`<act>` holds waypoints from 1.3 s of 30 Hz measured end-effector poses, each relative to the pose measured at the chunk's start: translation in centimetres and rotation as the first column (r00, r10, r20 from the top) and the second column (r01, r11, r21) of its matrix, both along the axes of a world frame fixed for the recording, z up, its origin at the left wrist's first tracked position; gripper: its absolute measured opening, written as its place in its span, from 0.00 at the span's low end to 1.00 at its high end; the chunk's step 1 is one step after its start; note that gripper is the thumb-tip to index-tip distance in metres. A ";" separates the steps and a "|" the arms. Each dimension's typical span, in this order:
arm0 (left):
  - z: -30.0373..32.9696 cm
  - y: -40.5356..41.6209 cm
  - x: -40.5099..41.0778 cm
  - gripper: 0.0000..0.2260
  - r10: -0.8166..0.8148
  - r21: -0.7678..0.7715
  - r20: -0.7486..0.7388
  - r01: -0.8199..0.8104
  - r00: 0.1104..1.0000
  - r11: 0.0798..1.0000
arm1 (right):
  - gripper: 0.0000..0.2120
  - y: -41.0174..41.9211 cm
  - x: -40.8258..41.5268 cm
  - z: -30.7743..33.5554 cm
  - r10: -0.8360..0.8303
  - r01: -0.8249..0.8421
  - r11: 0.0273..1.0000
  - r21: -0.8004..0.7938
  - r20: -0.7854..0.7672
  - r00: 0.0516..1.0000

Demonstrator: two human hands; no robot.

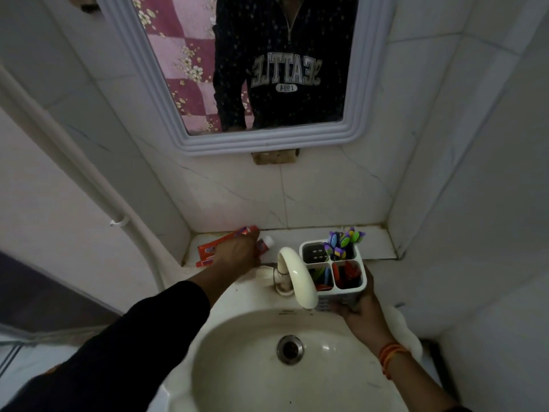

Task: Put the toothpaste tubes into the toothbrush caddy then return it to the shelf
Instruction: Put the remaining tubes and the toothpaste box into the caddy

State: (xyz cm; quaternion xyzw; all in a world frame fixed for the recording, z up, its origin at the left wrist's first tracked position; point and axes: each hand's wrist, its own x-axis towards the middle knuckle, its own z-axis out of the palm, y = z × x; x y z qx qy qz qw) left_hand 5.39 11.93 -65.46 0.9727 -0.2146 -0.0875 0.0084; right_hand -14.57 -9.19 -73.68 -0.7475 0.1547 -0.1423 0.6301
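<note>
Sink basin [225, 379]: cream, nearest item, drain [290, 350] at centre; cream faucet [297, 275] arching over its far rim. Left hand [237, 252]: dark sleeve, reaching to the far-left shelf [377, 242], palm down over the toothpaste tubes; fingers curled onto them, firm grip or not cannot be told. Red toothpaste tube [209, 251]: lying flat on the shelf, partly under the hand. Second toothpaste tube [265, 244]: white cap showing just right of the hand. Right hand [362, 313]: fingers wrapped around the toothbrush caddy [355, 285], held at the sink's right, near the shelf edge. Caddy: white, four compartments; toothbrushes [341, 242] in the far-right one, red items in the near ones. Mirror [237, 69] above, on the tiled wall.
</note>
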 end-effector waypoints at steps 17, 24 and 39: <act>16.0 -10.8 -6.4 0.16 -0.493 0.154 -0.163 0.516 0.855 0.843 | 0.46 0.5 -0.2 0.8 -0.027 0.027 1.000 -0.015 -0.010 1.000; 15.6 -11.7 -7.9 0.21 -0.508 0.098 -0.165 0.527 0.845 0.844 | 0.44 0.5 -0.3 0.4 -0.017 0.018 0.999 0.039 -0.016 1.000; 11.9 -10.6 -10.2 0.20 -0.472 0.157 -0.049 0.474 0.880 0.867 | 0.45 0.3 0.0 0.0 -0.044 0.044 0.999 0.026 -0.024 0.999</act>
